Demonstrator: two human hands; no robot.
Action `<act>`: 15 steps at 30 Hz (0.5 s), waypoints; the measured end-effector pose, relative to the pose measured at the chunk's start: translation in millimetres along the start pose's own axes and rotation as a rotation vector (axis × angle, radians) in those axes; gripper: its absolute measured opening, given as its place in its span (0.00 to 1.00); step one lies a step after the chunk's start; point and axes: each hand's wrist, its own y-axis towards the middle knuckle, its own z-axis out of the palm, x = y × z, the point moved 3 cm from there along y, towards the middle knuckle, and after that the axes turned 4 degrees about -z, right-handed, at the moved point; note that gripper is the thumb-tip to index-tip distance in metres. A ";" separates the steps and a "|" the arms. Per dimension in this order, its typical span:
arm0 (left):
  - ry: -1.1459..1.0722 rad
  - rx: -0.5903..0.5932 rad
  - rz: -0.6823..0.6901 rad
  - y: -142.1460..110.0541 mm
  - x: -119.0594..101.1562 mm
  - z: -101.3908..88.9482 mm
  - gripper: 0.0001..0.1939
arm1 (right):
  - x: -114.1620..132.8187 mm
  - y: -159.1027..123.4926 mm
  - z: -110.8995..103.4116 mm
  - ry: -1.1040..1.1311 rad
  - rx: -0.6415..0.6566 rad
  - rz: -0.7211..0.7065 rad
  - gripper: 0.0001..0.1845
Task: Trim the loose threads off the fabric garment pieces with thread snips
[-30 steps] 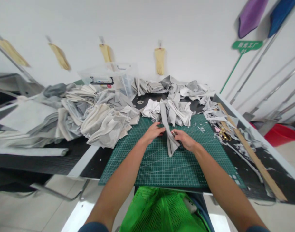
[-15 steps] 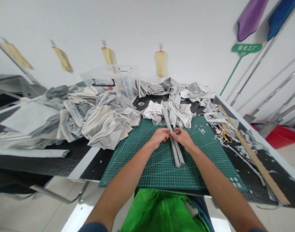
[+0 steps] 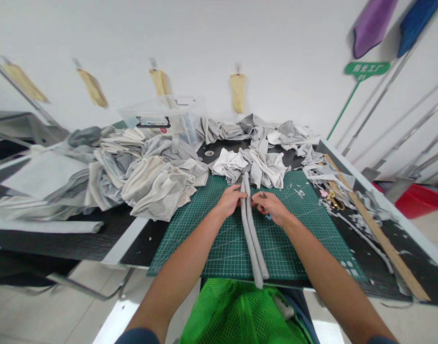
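Note:
A long grey fabric strip (image 3: 252, 236), doubled into two narrow lengths, lies down the middle of the green cutting mat (image 3: 204, 229) and reaches past its near edge. My left hand (image 3: 230, 201) is closed on the strip's upper part from the left. On the other side my right hand (image 3: 269, 207) pinches the same strip, and a small dark tool shows between its fingers. Just beyond the hands lies a crumpled heap of white and grey cloth (image 3: 257, 166).
Large piles of pale fabric (image 3: 147, 177) cover the table's left. A clear plastic box (image 3: 165, 117) stands behind them. Gold scissors (image 3: 333, 200), scraps and a long wooden ruler (image 3: 373, 229) lie at the right. A green mesh bag (image 3: 240, 313) sits below the mat's near edge.
The grey strip has been drawn out of the cloth heap toward me and now lies long and narrow over the mat's near edge. Both hands stayed closed on its upper part.

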 end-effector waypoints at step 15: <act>0.331 0.118 0.283 -17.0 -1.7 22.7 0.20 | -1.0 5.4 -8.1 0.092 -0.215 -0.151 0.24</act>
